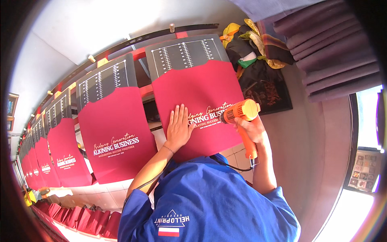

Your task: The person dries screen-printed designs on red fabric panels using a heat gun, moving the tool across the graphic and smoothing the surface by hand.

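Observation:
An orange heat gun (245,117) is in my right hand (254,128), whose fingers wrap round its handle. Its dark nozzle points left, close over the lettering printed on a red shirt (193,88). That shirt lies flat over a dark printing board (183,52) marked with white scales. My left hand (179,126) rests on the shirt with its fingers stretched out, just left of the print, holding nothing. The heat gun covers part of the lettering. From the bottom of its handle a dark cord (236,167) runs off behind my blue sleeve and body.
To the left, a row of boards carries more printed red shirts (115,121). A rail (171,28) runs behind them. Folded red cloths (86,221) lie at lower left. A heap of dark and yellow clothes (258,44) hangs at the back right, near a purple curtain (330,44).

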Demonstrator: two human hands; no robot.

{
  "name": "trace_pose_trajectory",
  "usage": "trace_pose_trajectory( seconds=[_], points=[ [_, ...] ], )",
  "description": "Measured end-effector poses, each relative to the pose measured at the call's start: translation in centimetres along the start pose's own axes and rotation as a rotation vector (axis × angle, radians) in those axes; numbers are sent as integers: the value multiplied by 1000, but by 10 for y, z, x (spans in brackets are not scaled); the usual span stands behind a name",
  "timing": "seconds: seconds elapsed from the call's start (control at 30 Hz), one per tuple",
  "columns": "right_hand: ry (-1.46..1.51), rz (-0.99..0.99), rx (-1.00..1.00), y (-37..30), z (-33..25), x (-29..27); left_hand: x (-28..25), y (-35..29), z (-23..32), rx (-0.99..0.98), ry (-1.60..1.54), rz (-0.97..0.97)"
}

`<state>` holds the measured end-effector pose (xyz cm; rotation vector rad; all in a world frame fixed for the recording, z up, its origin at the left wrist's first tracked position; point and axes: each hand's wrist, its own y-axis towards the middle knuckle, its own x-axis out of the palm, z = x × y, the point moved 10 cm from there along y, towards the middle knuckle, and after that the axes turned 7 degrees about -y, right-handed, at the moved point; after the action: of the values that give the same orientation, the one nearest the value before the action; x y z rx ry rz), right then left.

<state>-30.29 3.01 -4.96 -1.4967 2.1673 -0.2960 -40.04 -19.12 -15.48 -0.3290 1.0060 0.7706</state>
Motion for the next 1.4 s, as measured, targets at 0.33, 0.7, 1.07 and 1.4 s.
trace_pose_trajectory(
  seconds=[0.33, 0.7, 1.07, 1.4],
  points=[
    [34, 141, 55, -3, 7, -17, 10, -21, 24, 86, -45, -64],
    [-11, 171, 25, -5, 5, -28, -10, 8, -22, -55, 50, 47],
    [-3, 235, 39, -5, 7, -38, -7, -7, -13, -58, 72, 47],
    [-27, 150, -31, -5, 7, -32, -1, -57, 13, -18, -48, -27]
  ],
)
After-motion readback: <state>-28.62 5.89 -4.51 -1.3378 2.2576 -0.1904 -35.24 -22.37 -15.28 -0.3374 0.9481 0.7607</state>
